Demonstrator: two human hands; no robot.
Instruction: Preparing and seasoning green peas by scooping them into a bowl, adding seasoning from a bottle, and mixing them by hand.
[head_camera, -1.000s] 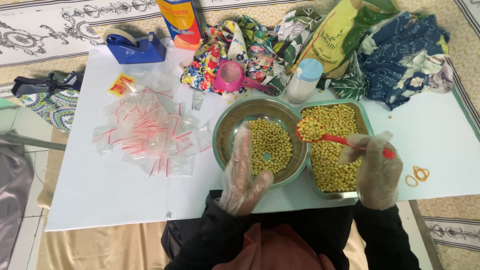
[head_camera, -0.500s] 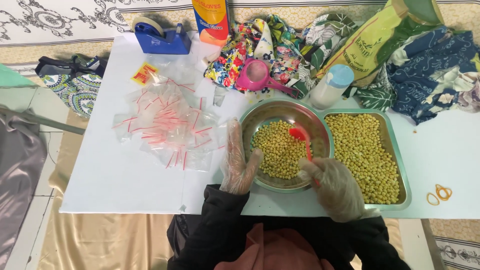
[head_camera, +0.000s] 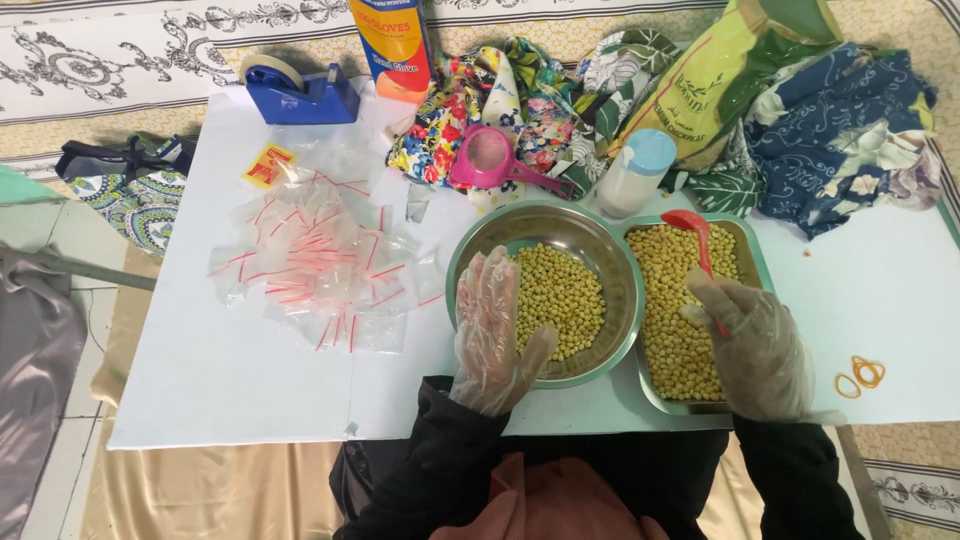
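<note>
Over round steel bowl (head_camera: 545, 290) of yellow chickpeas: your gloved L hand (head_camera: 493, 335) lies flat, fingers spread, holding nothing, on near rim. Gloved R hand (head_camera: 752, 345) closed on red plastic spoon (head_camera: 697, 245), scoop in rectangular steel tray (head_camera: 752, 262) of chickpeas alongside.

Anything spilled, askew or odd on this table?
Little stands out. One stray chickpea lies on the white table right of the tray, and the zip bags are strewn loosely. Chickpeas otherwise sit inside the round bowl and tray.

Red spoon (head_camera: 692, 232) over tray of chickpeas (head_camera: 680, 320), round steel bowl (head_camera: 545, 290) alongside
</note>
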